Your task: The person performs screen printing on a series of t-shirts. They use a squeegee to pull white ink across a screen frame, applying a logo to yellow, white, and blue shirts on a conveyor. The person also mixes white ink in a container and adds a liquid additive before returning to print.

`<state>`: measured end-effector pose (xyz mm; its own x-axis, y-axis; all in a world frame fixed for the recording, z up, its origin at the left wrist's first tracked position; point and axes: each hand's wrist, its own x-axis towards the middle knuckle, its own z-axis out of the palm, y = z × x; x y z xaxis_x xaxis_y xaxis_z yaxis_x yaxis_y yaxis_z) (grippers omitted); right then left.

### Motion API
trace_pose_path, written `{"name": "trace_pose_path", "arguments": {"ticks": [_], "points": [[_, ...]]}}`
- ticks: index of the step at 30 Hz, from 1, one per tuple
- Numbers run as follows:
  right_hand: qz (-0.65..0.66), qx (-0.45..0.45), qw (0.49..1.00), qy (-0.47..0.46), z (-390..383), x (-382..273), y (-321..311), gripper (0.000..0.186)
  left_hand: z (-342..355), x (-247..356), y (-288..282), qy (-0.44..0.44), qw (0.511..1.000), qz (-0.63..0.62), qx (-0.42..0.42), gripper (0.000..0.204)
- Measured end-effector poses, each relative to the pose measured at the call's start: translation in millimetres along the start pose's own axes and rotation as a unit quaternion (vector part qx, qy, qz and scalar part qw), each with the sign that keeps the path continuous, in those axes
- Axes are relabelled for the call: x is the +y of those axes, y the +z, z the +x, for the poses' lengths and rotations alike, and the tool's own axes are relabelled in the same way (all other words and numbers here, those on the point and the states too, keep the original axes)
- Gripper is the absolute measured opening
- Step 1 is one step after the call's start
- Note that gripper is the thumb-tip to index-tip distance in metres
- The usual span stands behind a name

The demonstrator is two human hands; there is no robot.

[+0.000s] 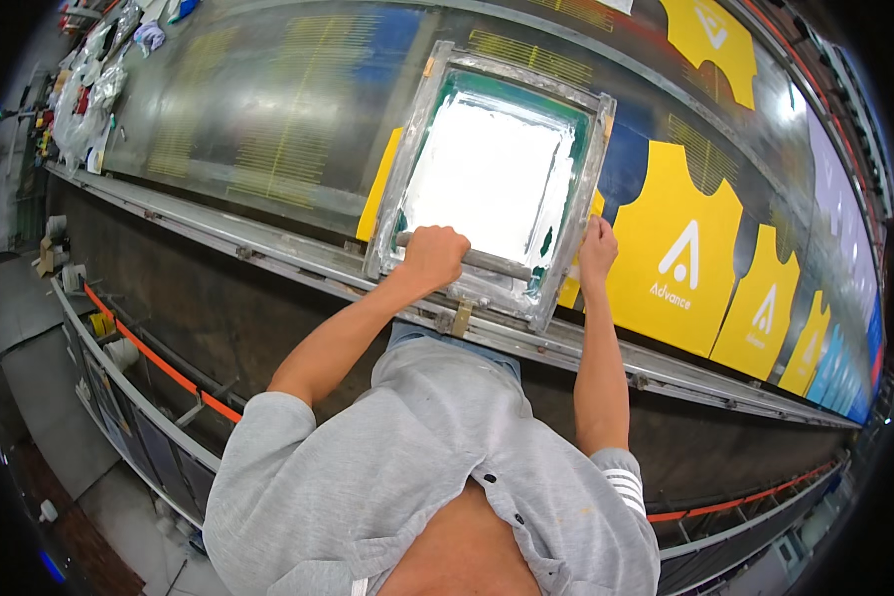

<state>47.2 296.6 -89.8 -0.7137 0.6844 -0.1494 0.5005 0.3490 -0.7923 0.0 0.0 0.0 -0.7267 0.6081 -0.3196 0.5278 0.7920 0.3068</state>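
A screen printing frame (pixel 594 159) lies on the long table in front of me, over a yellow fabric piece (pixel 379 189) that shows along its left side. White ink (pixel 487 159) covers most of its mesh, with a green border around it. My left hand (pixel 434 256) is closed around a squeegee (pixel 499 264), whose bar lies across the near end of the mesh. My right hand (pixel 597 250) is closed at the frame's right edge, near its lower corner. The fingertips of this hand are partly hidden.
Yellow printed fabric pieces (pixel 631 288) with white marks lie to the right, with light blue ones (pixel 842 363) beyond. A metal rail (pixel 219 240) runs along the table's near edge. Plastic bags and clutter (pixel 84 99) sit at the far left. An orange bar (pixel 154 348) runs behind me.
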Motion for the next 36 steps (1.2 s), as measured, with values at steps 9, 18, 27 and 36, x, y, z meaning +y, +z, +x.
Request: {"name": "trace_pose_path", "arguments": {"ticks": [9,18,27,36], "points": [[0.011,0.071,0.997,-0.036,-5.8,-10.8,-24.6,0.025,46.3,3.5,-53.8,0.020,0.997,-0.062,0.031,0.039],[0.025,0.077,0.994,-0.074,1.4,-2.4,11.5,0.025,35.8,-1.8,-63.0,0.008,0.997,-0.053,0.048,0.041],[-0.040,0.056,0.998,0.007,-1.9,-6.0,7.3,0.027,40.9,0.7,-54.6,-0.022,0.999,-0.023,-0.018,0.040],[-0.211,-0.267,0.891,-0.300,17.1,-159.6,-12.2,0.024,115.9,-16.4,-53.2,0.009,1.000,-0.008,0.001,0.020]]}}
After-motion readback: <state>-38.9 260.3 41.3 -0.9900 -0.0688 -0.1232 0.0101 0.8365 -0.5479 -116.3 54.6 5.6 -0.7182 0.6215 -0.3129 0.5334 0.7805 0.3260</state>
